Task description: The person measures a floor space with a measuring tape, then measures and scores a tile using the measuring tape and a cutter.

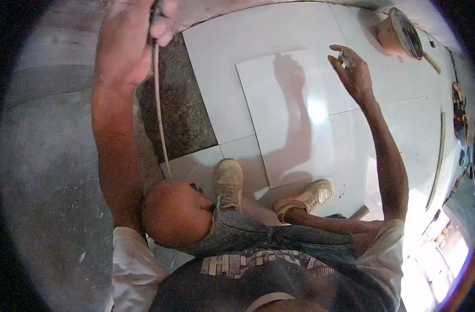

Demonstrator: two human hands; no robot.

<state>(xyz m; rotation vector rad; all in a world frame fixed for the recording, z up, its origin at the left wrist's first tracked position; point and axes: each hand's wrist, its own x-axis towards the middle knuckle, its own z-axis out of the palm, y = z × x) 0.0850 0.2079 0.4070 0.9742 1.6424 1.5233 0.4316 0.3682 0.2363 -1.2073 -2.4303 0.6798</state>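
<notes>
- Plainly, the head camera looks down on a pale tiled floor (pixel 388 130), its big glossy slabs meeting at thin straight joints.
- One white tile (pixel 250 96) lies flat ahead of the shoes (pixel 228 182), a dark line along its left edge; the shadow of an arm and hand falls across it, and a bright glare spot sits by its right side.
- Left of the tiles is a patch of bare, rough, dark ground (pixel 183 104), with white tiling along its right side and at its near end.
- The left hand (pixel 146 41) is up at the top, beyond the far end of that patch, at the upper end of a thin rod (pixel 159 109) that runs down towards the bent knee (pixel 175 213). Its fingers are bent, but the blur is heavy, so I cannot tell how firmly they close on the rod.
- The right hand (pixel 354 73) hangs above the tiling, half curled, thumb and forefinger apart at their tips; a small pale piece (pixel 344 60) shows between the fingers, and whether it is gripped I cannot tell.
- Farther off at upper right, a bucket (pixel 391 39) leans over, a stick-like handle (pixel 431 62) jutting from its mouth.
- Grey, scuffed surface (pixel 50 166) fills the left side; a long thin strip (pixel 436 161) lies at right, and strong light floods the lower right.
</notes>
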